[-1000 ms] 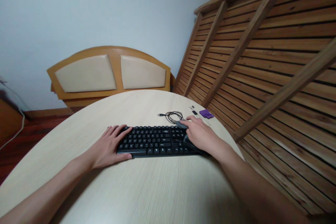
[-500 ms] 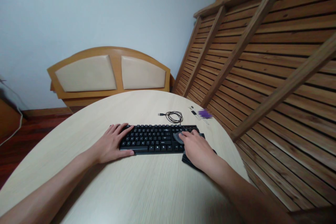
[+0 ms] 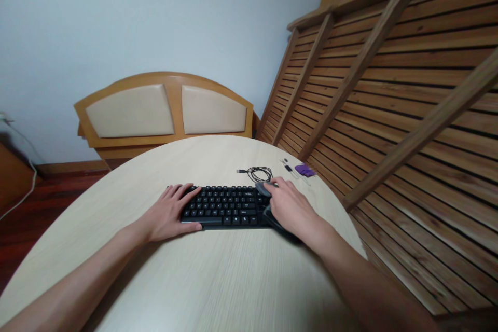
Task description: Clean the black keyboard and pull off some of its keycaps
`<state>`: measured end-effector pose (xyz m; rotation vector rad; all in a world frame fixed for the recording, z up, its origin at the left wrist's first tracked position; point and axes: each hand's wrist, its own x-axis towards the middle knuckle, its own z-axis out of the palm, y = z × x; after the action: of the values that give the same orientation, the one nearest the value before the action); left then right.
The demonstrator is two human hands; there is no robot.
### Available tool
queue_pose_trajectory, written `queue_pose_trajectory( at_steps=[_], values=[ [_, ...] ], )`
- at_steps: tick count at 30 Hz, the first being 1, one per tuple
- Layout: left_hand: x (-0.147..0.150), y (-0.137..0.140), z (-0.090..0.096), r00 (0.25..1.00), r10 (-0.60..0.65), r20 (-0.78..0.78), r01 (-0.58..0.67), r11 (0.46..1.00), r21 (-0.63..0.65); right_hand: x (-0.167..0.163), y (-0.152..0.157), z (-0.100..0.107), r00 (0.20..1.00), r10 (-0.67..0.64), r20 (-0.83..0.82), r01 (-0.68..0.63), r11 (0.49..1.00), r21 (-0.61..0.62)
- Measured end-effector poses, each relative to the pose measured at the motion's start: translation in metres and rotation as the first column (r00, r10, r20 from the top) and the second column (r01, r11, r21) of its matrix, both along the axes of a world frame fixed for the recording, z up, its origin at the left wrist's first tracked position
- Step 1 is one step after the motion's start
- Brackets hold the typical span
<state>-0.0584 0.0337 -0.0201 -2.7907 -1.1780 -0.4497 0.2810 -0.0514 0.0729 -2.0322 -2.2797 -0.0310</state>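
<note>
A black keyboard (image 3: 223,206) lies flat on the light wooden round table (image 3: 218,275). Its left end is gripped by my left hand (image 3: 169,213), the thumb along the front edge and the fingers spread over the back corner. At the other end, my right hand (image 3: 291,206) is closed on a dark grey cloth (image 3: 263,189), pressing a bunched fold near the keyboard's back edge. More of the cloth hangs below the palm and covers part of the number keys.
Behind the keyboard lies its coiled cable (image 3: 260,173) with a USB plug (image 3: 241,171). Small thin items (image 3: 288,168) and a purple object (image 3: 305,169) sit at the back right. A slatted wooden panel (image 3: 373,104) leans along the right; a padded headboard (image 3: 177,109) stands beyond.
My right hand has slid the cloth away from me toward the keyboard's back edge. My left hand keeps its hold. The whole view has shifted slightly.
</note>
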Motion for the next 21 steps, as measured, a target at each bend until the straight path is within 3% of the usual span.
queue_pose_trajectory(
  at_steps=[3,6,16,21],
  values=[
    [0.0,-0.001,0.001,1.0,0.004,0.002,-0.004,1.0,-0.01,-0.005,0.029,-0.01,0.999,0.035,-0.018,-0.035,0.999,-0.026],
    [0.001,-0.001,0.001,1.0,0.003,0.004,-0.003,1.0,-0.011,-0.012,0.036,-0.02,0.999,0.049,0.012,-0.048,0.998,-0.04],
    [0.001,0.0,0.001,1.0,0.006,-0.001,-0.006,1.0,-0.006,-0.026,-0.037,-0.026,0.99,0.045,0.133,-0.024,0.988,-0.15],
    [0.001,0.0,0.001,1.0,-0.002,0.013,0.002,1.0,-0.009,-0.03,-0.053,-0.016,0.984,0.035,0.173,0.002,0.978,-0.211]
  ],
)
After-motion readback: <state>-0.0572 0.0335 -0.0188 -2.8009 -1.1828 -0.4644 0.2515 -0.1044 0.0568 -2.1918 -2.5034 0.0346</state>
